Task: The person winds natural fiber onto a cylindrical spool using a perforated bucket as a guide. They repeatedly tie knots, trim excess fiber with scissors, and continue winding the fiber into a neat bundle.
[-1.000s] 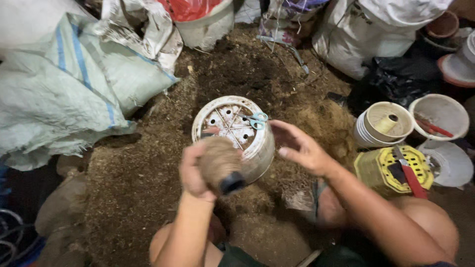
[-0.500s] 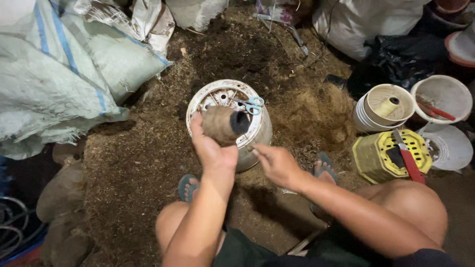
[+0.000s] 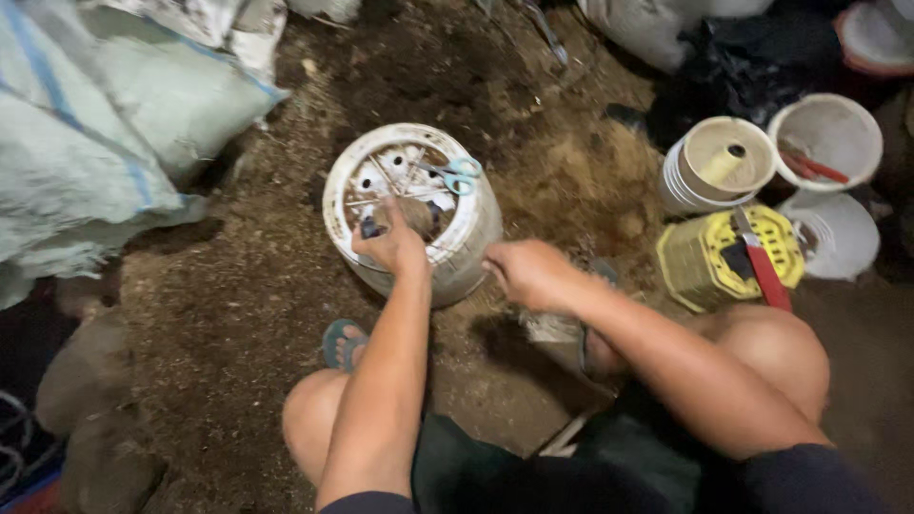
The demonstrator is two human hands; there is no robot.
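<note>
- Pale woven sacks (image 3: 105,143) lie well left of the upturned white pot (image 3: 457,252), on the soil-strewn floor (image 3: 219,324).
- The left hand (image 3: 392,244) rests on the pot's perforated base, its grip closed on a brown fibre lump (image 3: 411,215).
- Blue-handled scissors (image 3: 455,174) lie on the pot's far rim.
- The right hand (image 3: 529,274), just right of the pot, has fingers curled against its side; what its grip holds I cannot tell.
- A yellow crate (image 3: 709,262) with a red-handled tool (image 3: 762,266) sits well right of the pot.
</note>
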